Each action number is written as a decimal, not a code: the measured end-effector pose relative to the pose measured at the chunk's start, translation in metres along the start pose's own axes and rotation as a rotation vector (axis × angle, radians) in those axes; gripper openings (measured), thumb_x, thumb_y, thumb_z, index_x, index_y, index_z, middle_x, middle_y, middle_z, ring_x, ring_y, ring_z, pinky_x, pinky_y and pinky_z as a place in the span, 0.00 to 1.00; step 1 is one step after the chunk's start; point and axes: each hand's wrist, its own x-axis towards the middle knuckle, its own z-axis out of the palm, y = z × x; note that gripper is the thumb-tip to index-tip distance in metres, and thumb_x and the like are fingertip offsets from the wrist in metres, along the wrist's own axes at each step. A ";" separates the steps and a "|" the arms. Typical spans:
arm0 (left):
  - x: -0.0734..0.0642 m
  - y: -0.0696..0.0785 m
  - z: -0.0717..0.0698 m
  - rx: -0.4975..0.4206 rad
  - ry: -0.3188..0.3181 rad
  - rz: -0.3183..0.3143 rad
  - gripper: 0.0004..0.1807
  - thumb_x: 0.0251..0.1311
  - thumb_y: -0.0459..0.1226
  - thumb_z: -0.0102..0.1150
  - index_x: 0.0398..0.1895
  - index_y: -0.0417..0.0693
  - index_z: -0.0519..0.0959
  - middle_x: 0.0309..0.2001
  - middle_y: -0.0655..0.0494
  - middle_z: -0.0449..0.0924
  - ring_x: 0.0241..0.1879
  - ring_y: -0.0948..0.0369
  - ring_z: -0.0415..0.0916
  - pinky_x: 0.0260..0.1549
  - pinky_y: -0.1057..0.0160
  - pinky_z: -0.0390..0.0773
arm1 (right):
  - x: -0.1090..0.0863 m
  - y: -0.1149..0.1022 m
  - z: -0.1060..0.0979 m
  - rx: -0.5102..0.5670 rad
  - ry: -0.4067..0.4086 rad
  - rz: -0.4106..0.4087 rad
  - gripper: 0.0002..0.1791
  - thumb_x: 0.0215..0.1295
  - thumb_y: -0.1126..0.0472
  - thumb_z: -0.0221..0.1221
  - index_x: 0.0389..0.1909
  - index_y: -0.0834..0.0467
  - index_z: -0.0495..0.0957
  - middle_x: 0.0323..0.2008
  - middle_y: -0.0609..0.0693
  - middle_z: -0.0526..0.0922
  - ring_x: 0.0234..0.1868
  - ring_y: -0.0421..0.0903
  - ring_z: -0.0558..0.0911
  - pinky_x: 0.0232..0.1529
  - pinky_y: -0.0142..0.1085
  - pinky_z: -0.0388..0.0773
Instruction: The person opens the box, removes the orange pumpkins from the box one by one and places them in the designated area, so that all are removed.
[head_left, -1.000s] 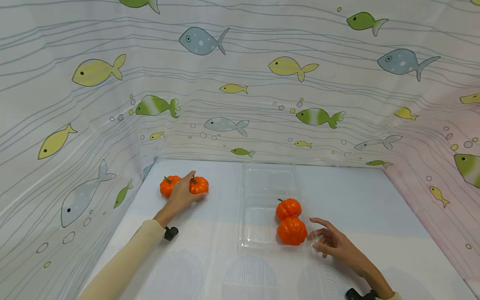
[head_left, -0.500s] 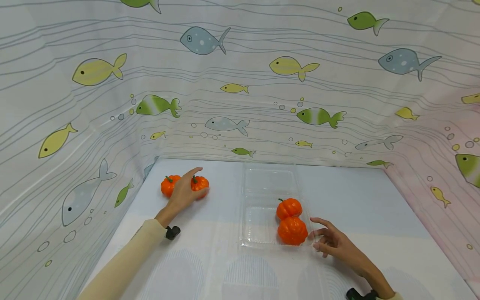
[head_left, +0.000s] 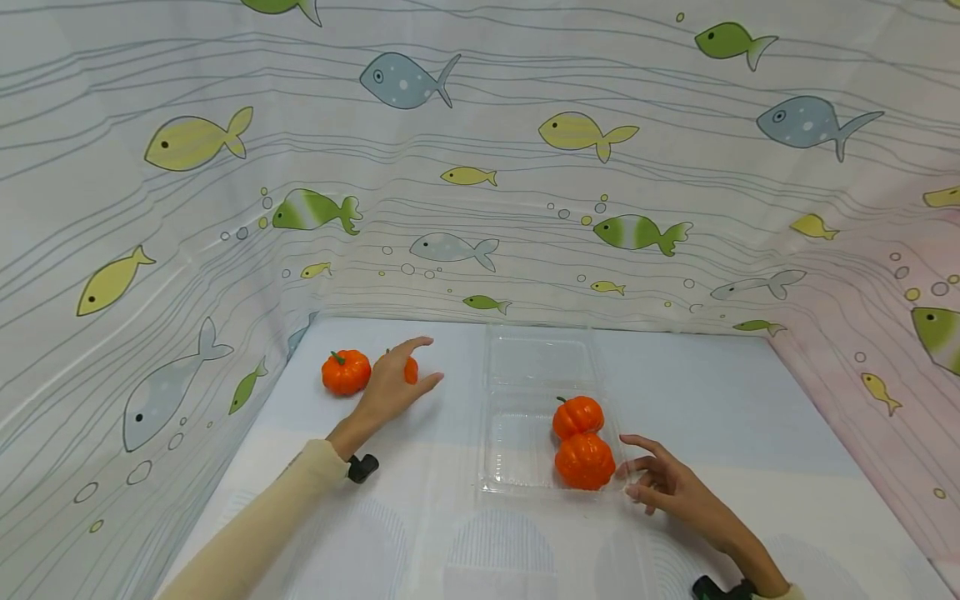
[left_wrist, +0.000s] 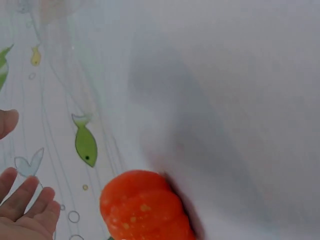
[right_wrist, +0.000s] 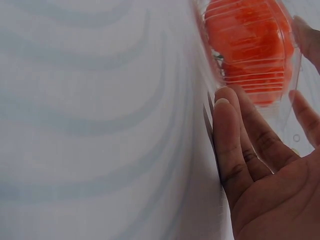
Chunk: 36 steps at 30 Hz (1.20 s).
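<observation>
Left wrist: one pumpkin [left_wrist: 145, 207], head: four

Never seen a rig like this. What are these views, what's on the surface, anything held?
There's no robot, just a person's bare left hand and right hand. The wide picture comes from a head-worn camera; the close ones come from a small black left-wrist camera and its right-wrist twin. On the pale patterned tabletop sit one round, ribbed orange pumpkin and a second pumpkin, partly hidden by the left hand. To their right, an open clear plastic container holds a far pumpkin and a near pumpkin. Nothing looks held: the left hand is open; whether the right hand touches the container is unclear.
</observation>
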 end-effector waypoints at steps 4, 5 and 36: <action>0.000 0.015 0.008 -0.063 -0.021 0.046 0.31 0.60 0.42 0.75 0.65 0.45 0.75 0.63 0.48 0.79 0.61 0.47 0.76 0.62 0.47 0.75 | 0.000 -0.001 0.000 -0.003 0.001 -0.005 0.41 0.72 0.58 0.64 0.80 0.48 0.54 0.57 0.61 0.78 0.41 0.55 0.82 0.37 0.41 0.85; 0.000 0.019 0.011 -0.085 -0.031 0.054 0.31 0.60 0.42 0.75 0.65 0.45 0.76 0.62 0.48 0.80 0.60 0.48 0.77 0.61 0.49 0.77 | 0.001 -0.001 0.001 -0.005 0.000 -0.004 0.41 0.72 0.57 0.64 0.80 0.49 0.54 0.57 0.61 0.78 0.41 0.55 0.82 0.37 0.41 0.85; -0.020 0.111 0.079 -0.323 -0.467 0.222 0.24 0.66 0.43 0.69 0.62 0.45 0.76 0.54 0.53 0.81 0.54 0.49 0.80 0.56 0.51 0.80 | 0.000 -0.002 0.001 -0.017 0.006 -0.003 0.41 0.72 0.57 0.64 0.80 0.47 0.54 0.57 0.61 0.79 0.42 0.56 0.83 0.37 0.41 0.85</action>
